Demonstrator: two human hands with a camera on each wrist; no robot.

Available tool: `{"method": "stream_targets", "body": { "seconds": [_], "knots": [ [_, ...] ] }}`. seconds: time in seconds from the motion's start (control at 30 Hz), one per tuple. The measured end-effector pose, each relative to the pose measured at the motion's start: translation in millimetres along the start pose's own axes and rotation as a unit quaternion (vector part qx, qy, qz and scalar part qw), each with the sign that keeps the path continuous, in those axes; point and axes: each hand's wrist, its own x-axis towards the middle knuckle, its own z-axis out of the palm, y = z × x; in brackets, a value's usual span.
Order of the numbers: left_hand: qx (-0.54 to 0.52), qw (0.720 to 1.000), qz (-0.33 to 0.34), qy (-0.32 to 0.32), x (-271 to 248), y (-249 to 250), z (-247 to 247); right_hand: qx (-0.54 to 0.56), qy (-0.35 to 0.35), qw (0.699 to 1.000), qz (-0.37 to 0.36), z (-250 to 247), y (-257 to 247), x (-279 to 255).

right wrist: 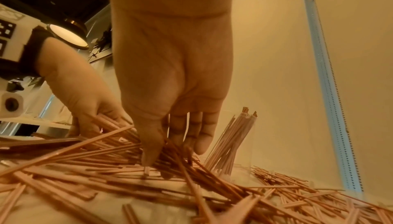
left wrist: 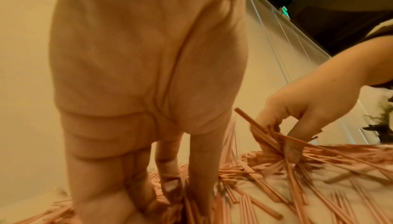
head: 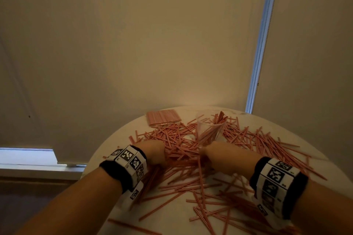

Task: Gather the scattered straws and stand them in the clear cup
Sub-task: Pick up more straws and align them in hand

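Both my hands are down in the heap of straws [head: 183, 150] on the round white counter [head: 107, 150]. My left hand [head: 152, 151] has its fingers curled down into the pile, closing around a bunch at the near edge. My right hand [head: 212, 155] pinches a small fan of straws between thumb and fingertips [left wrist: 291, 150], their ends sticking up at angles.

The straws are thin, straight and stiff, pink with fine pale stripes. I judge them very light and smooth enough to slide past each other, so a loose grip would let them splay. Best to take a bunch near its middle and square the ends before lifting.

The clear cup [right wrist: 240, 145] stands just beyond my fingers, thin-walled and already holding a leaning cluster of straws. It looks light enough to tip if I knock it. A flat, neatly packed sheaf of straws [head: 164, 118] lies at the counter's far edge.
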Motion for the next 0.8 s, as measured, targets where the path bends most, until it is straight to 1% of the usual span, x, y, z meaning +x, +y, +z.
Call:
{"method": "stream_targets", "body": {
  "seconds": [0.1,0.2,0.3,0.43,0.47,0.53,0.57,0.67,0.8],
  "knots": [
    [-0.059,0.998,-0.010,0.023,-1,-4,-9,0.041,0.032,0.999,0.000,-8,7,-4],
    [-0.135,0.989,-0.014,0.059,-3,-8,-21,0.076,0.068,0.995,-0.008,-18,13,-7],
    [-0.208,0.974,-0.024,0.083,-5,-11,-27,0.113,0.075,0.991,0.006,-24,17,-7],
    [-0.360,0.930,-0.031,0.075,-7,-7,-28,0.131,0.089,0.986,0.041,-27,22,-5],
    [-0.401,0.912,-0.032,0.078,-7,-6,-27,0.141,0.095,0.984,0.046,-28,22,-5],
    [-0.494,0.865,-0.031,0.076,-7,-3,-25,0.164,0.102,0.979,0.059,-30,22,-6],
    [-0.526,0.847,-0.027,0.074,-6,-3,-24,0.177,0.103,0.977,0.065,-31,22,-6],
    [-0.566,0.822,-0.016,0.065,-3,0,-21,0.218,0.105,0.967,0.078,-35,21,-7],
    [-0.616,0.786,-0.012,0.062,-5,6,-19,0.230,0.117,0.962,0.084,-39,18,-8]
  ]
}}
